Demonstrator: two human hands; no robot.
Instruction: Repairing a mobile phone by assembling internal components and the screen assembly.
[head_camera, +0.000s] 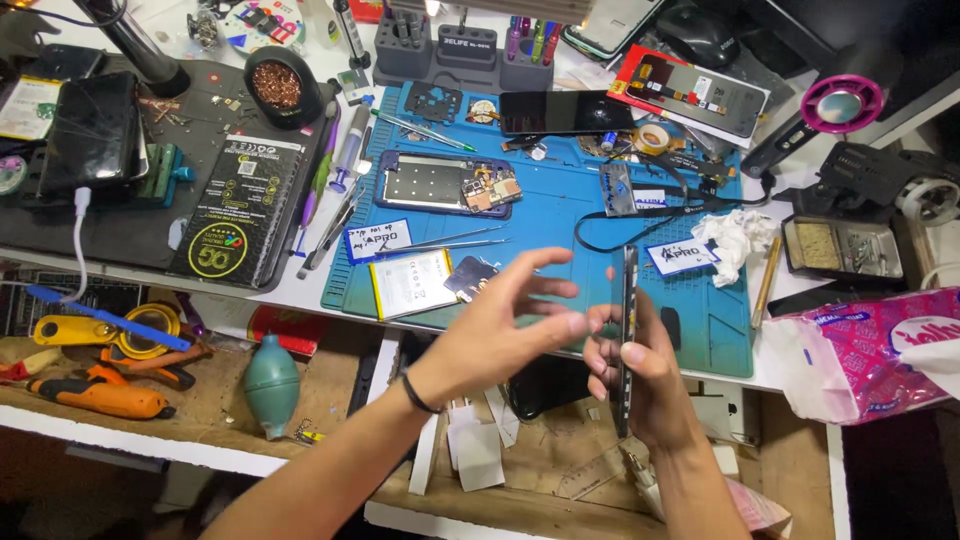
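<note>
Two hands: both at lower centre of the frame, over the front edge of the blue repair mat (560, 215).
Right hand (640, 375): closed around a thin dark phone part (627, 330), held upright and edge-on.
Left hand (505, 320): fingers spread, holding nothing, fingertips just beside the part.
Done so far: a phone body (445, 183) lies opened on the mat, circuit board exposed; a flat battery (413, 283) rests near the mat's front.
Left: the opened phone is not yet closed up.
Nearby: tweezers (455, 240) at centre.

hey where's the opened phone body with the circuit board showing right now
In the head view, the opened phone body lies on the upper left part of the blue work mat, just above the tweezers and the loose battery.
</note>
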